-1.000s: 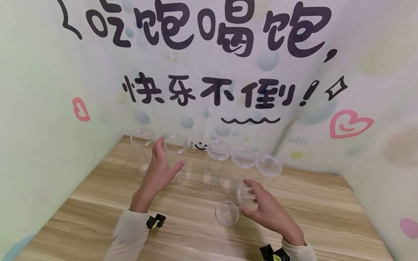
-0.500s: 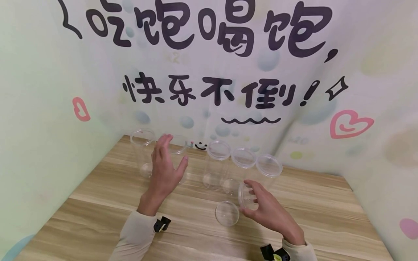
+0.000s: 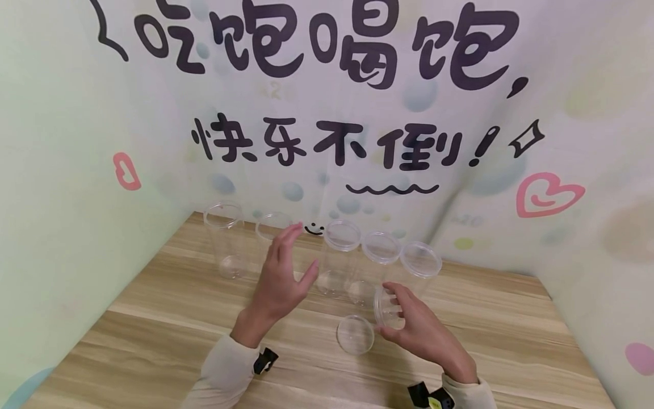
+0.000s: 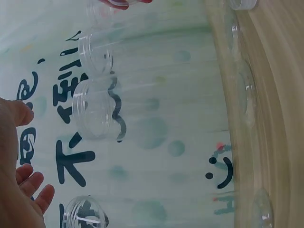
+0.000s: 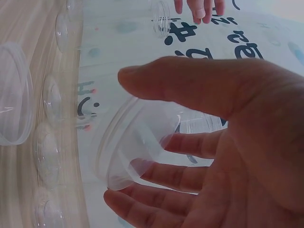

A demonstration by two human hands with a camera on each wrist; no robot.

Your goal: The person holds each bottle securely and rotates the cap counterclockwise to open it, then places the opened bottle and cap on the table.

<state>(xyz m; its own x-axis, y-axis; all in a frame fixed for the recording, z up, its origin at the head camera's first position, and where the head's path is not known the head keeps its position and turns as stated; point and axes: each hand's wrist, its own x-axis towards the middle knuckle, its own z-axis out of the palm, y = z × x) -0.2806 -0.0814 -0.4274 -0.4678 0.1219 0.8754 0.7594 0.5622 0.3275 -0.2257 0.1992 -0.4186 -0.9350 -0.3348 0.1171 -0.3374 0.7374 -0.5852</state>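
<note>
Five clear cups [image 3: 336, 258] stand in a row on the table [image 3: 286, 375], and one flat lid [image 3: 355, 335] lies in front of them. The right hand [image 3: 421, 329] holds another clear lid [image 5: 126, 147], maybe a few together, tipped on edge just beside the flat one. It looks light and stiff but thin, so a hard squeeze might crack it. Smooth plastic could slip, so the rim seems the best place to hold. The right hand makes a C, thumb on one side, fingers curled round the other. The left hand [image 3: 281, 284] holds nothing; its fingers point toward the wall, thumb spread wide.
</note>
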